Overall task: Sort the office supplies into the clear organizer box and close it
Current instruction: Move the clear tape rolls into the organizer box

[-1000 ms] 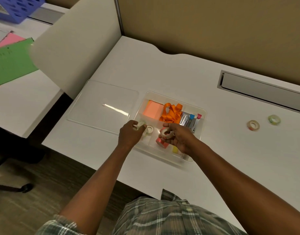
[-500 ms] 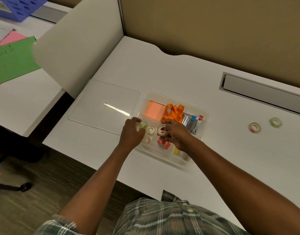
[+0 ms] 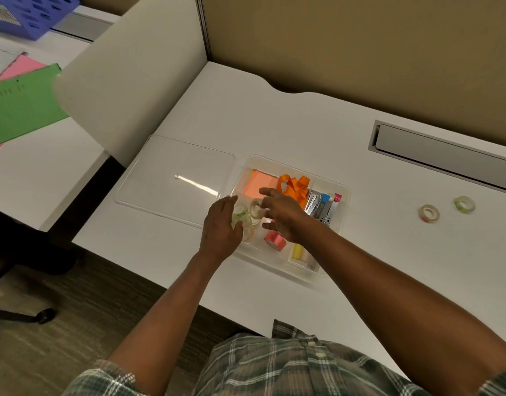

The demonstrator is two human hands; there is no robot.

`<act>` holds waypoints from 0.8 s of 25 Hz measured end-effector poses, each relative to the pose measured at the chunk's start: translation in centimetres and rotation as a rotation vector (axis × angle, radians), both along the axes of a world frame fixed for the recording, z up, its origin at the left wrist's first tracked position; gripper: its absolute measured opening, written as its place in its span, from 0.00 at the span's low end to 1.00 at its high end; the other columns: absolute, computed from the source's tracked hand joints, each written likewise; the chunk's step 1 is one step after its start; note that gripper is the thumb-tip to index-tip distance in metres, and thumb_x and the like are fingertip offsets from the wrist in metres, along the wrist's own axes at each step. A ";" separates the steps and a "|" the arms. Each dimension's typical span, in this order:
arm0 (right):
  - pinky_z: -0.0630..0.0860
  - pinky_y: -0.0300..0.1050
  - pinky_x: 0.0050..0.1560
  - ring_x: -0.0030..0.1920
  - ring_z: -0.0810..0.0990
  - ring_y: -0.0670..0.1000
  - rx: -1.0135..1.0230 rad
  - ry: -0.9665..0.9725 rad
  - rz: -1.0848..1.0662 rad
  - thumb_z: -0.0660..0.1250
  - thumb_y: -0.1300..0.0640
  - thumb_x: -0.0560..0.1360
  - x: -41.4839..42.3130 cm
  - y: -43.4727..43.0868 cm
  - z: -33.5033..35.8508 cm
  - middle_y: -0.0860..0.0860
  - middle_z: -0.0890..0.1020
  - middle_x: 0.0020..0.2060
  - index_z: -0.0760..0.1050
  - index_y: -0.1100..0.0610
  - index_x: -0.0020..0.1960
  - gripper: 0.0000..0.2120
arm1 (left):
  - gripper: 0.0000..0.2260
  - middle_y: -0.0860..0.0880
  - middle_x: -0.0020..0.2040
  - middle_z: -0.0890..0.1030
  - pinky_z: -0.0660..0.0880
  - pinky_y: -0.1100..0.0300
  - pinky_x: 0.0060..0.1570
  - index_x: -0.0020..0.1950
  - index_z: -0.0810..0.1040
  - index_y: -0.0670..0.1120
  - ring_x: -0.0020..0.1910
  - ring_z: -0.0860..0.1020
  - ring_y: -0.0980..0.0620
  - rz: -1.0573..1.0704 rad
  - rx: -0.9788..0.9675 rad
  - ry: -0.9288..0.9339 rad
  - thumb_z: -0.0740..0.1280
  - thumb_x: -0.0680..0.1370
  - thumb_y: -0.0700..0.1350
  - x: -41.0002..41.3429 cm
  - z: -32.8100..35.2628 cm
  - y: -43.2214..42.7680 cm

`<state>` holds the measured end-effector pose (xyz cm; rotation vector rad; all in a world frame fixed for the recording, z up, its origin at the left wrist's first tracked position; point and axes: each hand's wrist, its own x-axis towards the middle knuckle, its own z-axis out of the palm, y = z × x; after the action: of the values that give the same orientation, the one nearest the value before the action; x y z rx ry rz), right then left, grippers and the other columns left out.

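At the far left a green folder (image 3: 20,107) lies on another table, with a blue basket (image 3: 29,12) behind it. On the white table (image 3: 274,124) the clear lid (image 3: 177,178) lies flat, just beside the left edge of the clear box (image 3: 344,195), which stands open. The left hand (image 3: 221,224) hovers at the box's near left compartment with its fingers loosely straight, holding nothing. Several pale tape rolls (image 3: 241,214) sit in that compartment by its fingertips. The right hand (image 3: 283,215) is spread wide over the middle of the box and also grips nothing (an upright tape roll (image 3: 256,208) stands on edge just beside its fingers). Behind the hands are orange sticky notes (image 3: 260,182) and an orange ribbon (image 3: 294,187), with small metal staplers (image 3: 320,205) in the compartment to their right. A pink tape roll (image 3: 275,240) lies in a near compartment, below the right hand. Well to the right, two loose tape rolls (image 3: 428,213) lie on the table, apart from the box.
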<state>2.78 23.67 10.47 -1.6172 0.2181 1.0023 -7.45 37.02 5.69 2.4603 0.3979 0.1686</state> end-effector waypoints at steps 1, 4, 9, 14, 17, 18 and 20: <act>0.72 0.60 0.68 0.71 0.69 0.61 -0.035 -0.045 0.055 0.61 0.61 0.80 -0.1 0.1 -0.1 0.56 0.68 0.74 0.67 0.53 0.74 0.23 | 0.26 0.40 0.69 0.73 0.68 0.48 0.69 0.73 0.69 0.39 0.69 0.70 0.41 0.006 -0.008 -0.001 0.69 0.75 0.39 0.0 0.1 0.0; 0.71 0.60 0.69 0.71 0.70 0.59 -0.121 -0.213 0.088 0.59 0.57 0.80 -0.1 -0.3 -0.2 0.55 0.69 0.73 0.67 0.52 0.73 0.21 | 0.26 0.40 0.69 0.74 0.68 0.48 0.69 0.72 0.69 0.40 0.69 0.70 0.42 0.014 -0.017 0.000 0.69 0.75 0.39 0.0 0.3 -0.1; 0.77 0.56 0.62 0.60 0.77 0.55 -0.144 -0.275 0.009 0.55 0.53 0.82 0.7 -3.5 -0.3 0.53 0.77 0.63 0.72 0.52 0.68 0.17 | 0.26 0.41 0.67 0.75 0.70 0.48 0.67 0.72 0.70 0.41 0.67 0.71 0.42 0.000 -0.013 -0.002 0.70 0.75 0.40 0.4 0.7 -1.4; 0.79 0.56 0.59 0.57 0.79 0.55 -0.194 -0.300 -0.047 0.56 0.52 0.82 1.0 -7.8 -0.3 0.53 0.79 0.58 0.73 0.51 0.66 0.15 | 0.25 0.42 0.68 0.74 0.70 0.48 0.68 0.72 0.71 0.43 0.68 0.71 0.43 -0.050 -0.014 -0.010 0.70 0.76 0.43 1.9 1.3 -4.6; 0.80 0.54 0.55 0.55 0.80 0.57 -0.198 -0.288 -0.131 0.59 0.53 0.81 0.9 -11.2 -0.2 0.54 0.81 0.54 0.75 0.50 0.64 0.14 | 0.24 0.42 0.68 0.75 0.71 0.48 0.66 0.71 0.71 0.43 0.67 0.72 0.44 -0.090 -0.012 -0.020 0.70 0.76 0.45 3.2 1.7 -7.4; 0.81 0.53 0.54 0.54 0.80 0.56 -0.195 -0.285 -0.148 0.59 0.53 0.81 0.9 -12.6 -0.2 0.54 0.81 0.54 0.75 0.50 0.63 0.13 | 0.24 0.42 0.67 0.75 0.72 0.49 0.65 0.71 0.72 0.42 0.66 0.72 0.43 -0.110 -0.009 -0.029 0.70 0.76 0.44 3.6 1.8 -8.3; 0.81 0.49 0.51 0.51 0.80 0.53 -0.194 -0.282 -0.182 0.59 0.53 0.81 0.9 -15.3 -0.3 0.52 0.82 0.53 0.75 0.49 0.63 0.13 | 0.23 0.41 0.64 0.77 0.73 0.48 0.61 0.69 0.73 0.41 0.63 0.74 0.42 -0.163 -0.006 -0.042 0.71 0.74 0.42 4.6 1.9 -10.3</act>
<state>3.70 8.34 10.20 -1.8568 0.2710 0.6209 -2.84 26.68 7.56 2.4659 0.1788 0.1496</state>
